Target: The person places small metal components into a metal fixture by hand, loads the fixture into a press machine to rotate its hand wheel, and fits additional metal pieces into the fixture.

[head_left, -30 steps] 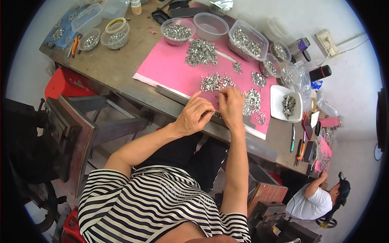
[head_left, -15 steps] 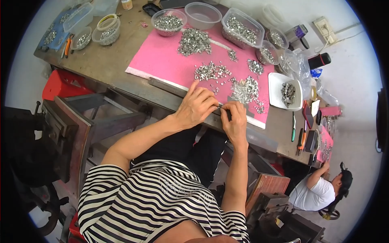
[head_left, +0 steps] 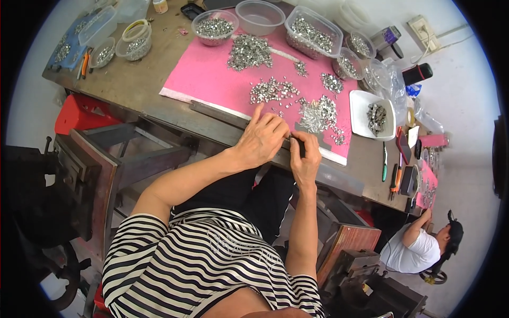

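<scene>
At the near edge of the bench, my two hands meet almost fingertip to fingertip. My left hand [head_left: 263, 139] is closed, its fingers bent toward the right hand; whatever it pinches is too small to make out. In my right hand [head_left: 306, 159], a small dark piece [head_left: 301, 149] shows between thumb and fingers; its kind is unclear. Just beyond them, on a pink cloth [head_left: 207, 74], lie a pile of thin silvery pins [head_left: 314, 117] and a scatter of small shiny metal pieces [head_left: 270, 91]. A metal bar [head_left: 217, 114] runs along the cloth's front edge.
Clear tubs of metal pieces [head_left: 214, 26] line the back, beside a vacant round tub [head_left: 260, 18]. To the right are a white tray [head_left: 360, 119], a green-handled tool [head_left: 384, 172] and orange pliers [head_left: 394, 183]. Another person [head_left: 416, 249] sits at far right; a red stool [head_left: 79, 114] stands left.
The view has shifted slightly, so the bench sits a little further left and up. My hands stay together at the bench edge, the right hand's fingers slightly raised.
</scene>
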A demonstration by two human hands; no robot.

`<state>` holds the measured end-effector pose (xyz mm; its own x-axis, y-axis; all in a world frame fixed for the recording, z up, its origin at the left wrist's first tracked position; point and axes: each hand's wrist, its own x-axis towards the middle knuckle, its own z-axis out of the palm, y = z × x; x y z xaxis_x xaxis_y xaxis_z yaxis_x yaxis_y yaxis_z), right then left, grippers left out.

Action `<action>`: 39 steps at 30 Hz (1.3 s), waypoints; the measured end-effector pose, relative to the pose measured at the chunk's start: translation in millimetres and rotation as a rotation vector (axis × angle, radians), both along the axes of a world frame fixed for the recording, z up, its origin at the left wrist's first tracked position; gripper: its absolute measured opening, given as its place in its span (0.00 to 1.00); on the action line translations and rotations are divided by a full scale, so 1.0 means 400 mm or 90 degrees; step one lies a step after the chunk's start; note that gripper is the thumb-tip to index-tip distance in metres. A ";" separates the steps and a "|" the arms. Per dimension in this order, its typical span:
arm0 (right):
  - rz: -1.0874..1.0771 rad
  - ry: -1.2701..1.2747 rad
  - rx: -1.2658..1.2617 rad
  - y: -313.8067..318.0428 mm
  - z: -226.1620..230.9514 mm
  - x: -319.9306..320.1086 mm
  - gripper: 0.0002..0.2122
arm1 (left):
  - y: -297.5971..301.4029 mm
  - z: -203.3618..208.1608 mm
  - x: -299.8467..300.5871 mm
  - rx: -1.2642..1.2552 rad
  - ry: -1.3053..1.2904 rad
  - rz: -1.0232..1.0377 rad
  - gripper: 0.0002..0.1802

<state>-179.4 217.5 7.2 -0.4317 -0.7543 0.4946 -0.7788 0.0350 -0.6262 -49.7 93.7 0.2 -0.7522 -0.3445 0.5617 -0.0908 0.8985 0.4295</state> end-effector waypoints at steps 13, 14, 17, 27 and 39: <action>-0.086 0.108 0.014 0.085 -0.035 0.018 0.19 | -0.063 0.000 0.149 0.007 0.020 0.085 0.16; -0.100 0.143 -0.005 0.084 -0.041 0.026 0.19 | -0.062 -0.006 0.152 0.007 0.019 0.086 0.16; -0.123 0.188 -0.029 0.087 -0.058 0.041 0.18 | -0.056 -0.027 0.157 0.048 0.057 0.060 0.15; -0.122 0.209 -0.048 0.094 -0.062 0.037 0.17 | -0.054 -0.027 0.159 0.037 0.072 0.049 0.15; -0.006 0.095 0.098 0.072 0.044 -0.024 0.13 | -0.096 0.015 0.065 -0.032 -0.051 -0.062 0.23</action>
<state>-189.1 246.3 24.7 -0.3694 -0.8225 0.4325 -0.8620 0.1294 -0.4902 -23.7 55.3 6.1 -0.8238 -0.2403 0.5134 -0.0344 0.9252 0.3779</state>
